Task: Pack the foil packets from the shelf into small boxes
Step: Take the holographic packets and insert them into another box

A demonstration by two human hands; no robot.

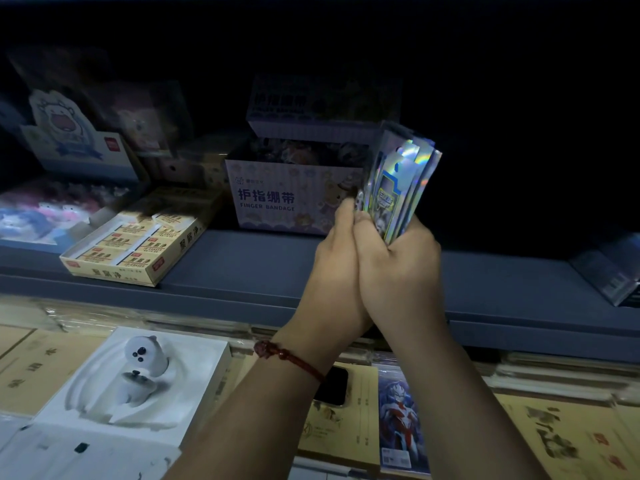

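Observation:
A stack of shiny holographic foil packets [398,181] stands upright above the grey shelf [242,265], held from below by both hands pressed together. My left hand [337,268], with a red cord bracelet on its wrist, grips the stack's left side. My right hand [398,271] wraps the bottom and right side. The packets' lower ends are hidden inside my fingers. A dark small box [613,271] lies at the shelf's right end, half in shadow.
A "Finger Bandage" display box [287,199] stands just left of the packets. A yellow eraser box [138,244] and cartoon display boxes [76,143] sit further left. Below the shelf lie a white bear figure in a tray [138,372], a phone [332,384], notebooks and a hero card pack [398,424].

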